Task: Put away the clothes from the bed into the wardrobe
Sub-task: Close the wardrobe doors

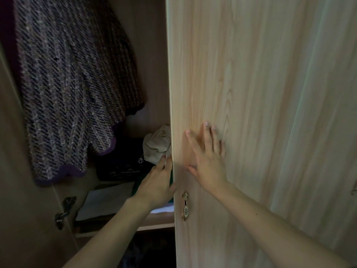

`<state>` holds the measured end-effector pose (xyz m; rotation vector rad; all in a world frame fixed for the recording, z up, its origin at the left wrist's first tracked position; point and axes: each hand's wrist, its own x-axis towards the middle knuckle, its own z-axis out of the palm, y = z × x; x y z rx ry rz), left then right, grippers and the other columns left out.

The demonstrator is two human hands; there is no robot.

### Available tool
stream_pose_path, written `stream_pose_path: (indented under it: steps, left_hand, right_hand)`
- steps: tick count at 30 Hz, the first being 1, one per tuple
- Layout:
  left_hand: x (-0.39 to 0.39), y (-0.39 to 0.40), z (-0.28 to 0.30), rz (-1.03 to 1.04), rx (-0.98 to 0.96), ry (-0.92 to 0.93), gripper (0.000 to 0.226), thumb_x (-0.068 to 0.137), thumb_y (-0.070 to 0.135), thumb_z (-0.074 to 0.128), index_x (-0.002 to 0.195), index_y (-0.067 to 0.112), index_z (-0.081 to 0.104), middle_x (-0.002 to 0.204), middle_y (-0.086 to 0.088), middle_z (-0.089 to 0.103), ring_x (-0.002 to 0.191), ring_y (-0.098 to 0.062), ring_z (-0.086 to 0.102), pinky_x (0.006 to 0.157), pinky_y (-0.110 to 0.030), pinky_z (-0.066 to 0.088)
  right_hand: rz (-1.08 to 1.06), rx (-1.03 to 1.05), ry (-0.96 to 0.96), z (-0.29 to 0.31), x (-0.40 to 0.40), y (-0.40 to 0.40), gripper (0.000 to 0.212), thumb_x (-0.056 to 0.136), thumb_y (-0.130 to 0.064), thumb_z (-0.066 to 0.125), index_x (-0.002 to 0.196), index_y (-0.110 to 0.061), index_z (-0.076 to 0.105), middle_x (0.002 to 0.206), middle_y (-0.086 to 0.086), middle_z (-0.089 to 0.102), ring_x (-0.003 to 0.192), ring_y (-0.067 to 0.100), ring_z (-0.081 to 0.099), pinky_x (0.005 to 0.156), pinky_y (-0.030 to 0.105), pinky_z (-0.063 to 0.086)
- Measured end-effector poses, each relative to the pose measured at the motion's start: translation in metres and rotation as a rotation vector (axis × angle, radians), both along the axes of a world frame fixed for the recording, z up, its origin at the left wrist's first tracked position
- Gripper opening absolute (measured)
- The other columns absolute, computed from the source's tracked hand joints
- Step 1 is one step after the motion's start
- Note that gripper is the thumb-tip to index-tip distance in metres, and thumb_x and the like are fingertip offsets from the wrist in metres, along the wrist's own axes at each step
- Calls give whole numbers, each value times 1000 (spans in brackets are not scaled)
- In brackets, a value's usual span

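Head view, wardrobe with its left side open. At far left, a hinge (64, 210) sits on the side panel below the shelf line. A tweed garment (73, 89) with a purple scalloped hem hangs in the upper left of the compartment, its hem just above the shelf (108, 228). On the shelf, left part, lies a flat pale fold (108, 200); behind it a dark folded garment (119, 167) with thin light stitching. At the shelf's right end, against the door edge, sits a beige bundle (157, 145) on top of the pile. The left hand (157, 183) reaches in with fingers extended, their tips touching the bundle's lower side; whether they pinch it cannot be told, as the door edge hides part of them. A green piece shows under this hand. Right of the opening, the right hand (206, 161) lies flat, fingers spread, on the closed door (270, 113), holding nothing. A brass handle (185, 206) sits below it near the door's edge.

Risk: the bundle, loosely balled and perched high on the pile, may roll forward off the shelf if released unseated.
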<state>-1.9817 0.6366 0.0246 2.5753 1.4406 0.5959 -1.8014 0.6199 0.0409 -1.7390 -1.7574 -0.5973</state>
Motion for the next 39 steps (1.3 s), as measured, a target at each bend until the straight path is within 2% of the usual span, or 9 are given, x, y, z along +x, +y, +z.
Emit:
stream_pose_path:
  steps: [7,14,19,24,28,30,32,34,39]
  left_hand:
    - [-3,16,-7,12,-18,13,88,95,38,57,157,27,-4,166,0,-7,150,-27,15,115,-38,30]
    - [-3,22,-9,54,-23,61,84,95,40,56,157,27,1,166,-2,-2,148,-29,19,111,-41,37]
    - [-14,7,-7,82,4,126,79,96,39,55,157,24,6,166,-1,-1,145,-30,24,108,-41,39]
    - [-38,-5,-8,106,-7,76,82,95,39,57,158,24,7,166,0,2,147,-27,24,114,-41,36]
    - [-51,-18,-12,82,-8,19,79,96,40,56,158,25,9,166,2,4,147,-25,23,114,-39,33]
    - [-56,-23,-15,83,-5,-3,78,96,43,55,157,27,9,165,2,6,146,-26,22,116,-44,31]
    - [-59,-29,-18,90,8,-41,75,97,46,52,157,28,10,165,2,8,147,-26,20,117,-46,28]
    - [-62,-40,-19,109,11,-74,71,99,48,47,157,27,12,165,1,11,147,-26,20,116,-46,26]
    - [-67,-81,-16,165,-2,-153,66,100,58,30,156,27,16,162,-4,23,145,-32,25,115,-50,29]
  right_hand:
    - [-59,-28,17,-1,-7,27,123,72,-40,83,155,-38,-7,162,11,-23,148,35,-22,114,69,13]
    - [-89,-36,-24,-2,-8,32,123,76,-39,81,155,-36,-13,160,14,-28,146,38,-25,116,67,4]
    - [-91,-54,-39,2,-8,26,125,74,-41,81,154,-37,-15,159,14,-30,146,38,-25,116,67,8]
    - [-59,-130,-2,13,-11,13,125,73,-42,82,153,-39,-15,159,10,-32,146,36,-26,119,62,12]
    - [92,-203,93,18,-22,-11,109,83,-36,75,155,-31,-6,164,6,-14,151,30,-12,121,52,15]
    - [174,-213,79,10,-31,-27,95,88,-33,70,157,-22,5,165,7,1,152,26,-1,122,48,17]
    - [213,-215,126,-1,-38,-43,82,92,-35,65,156,-19,16,165,7,10,152,25,5,123,44,15]
    - [213,-241,180,-7,-39,-58,75,95,-39,60,155,-21,19,164,7,13,151,27,8,122,45,16]
    - [294,-251,239,-6,-38,-91,74,95,-44,58,154,-25,18,157,2,32,145,26,25,116,49,31]
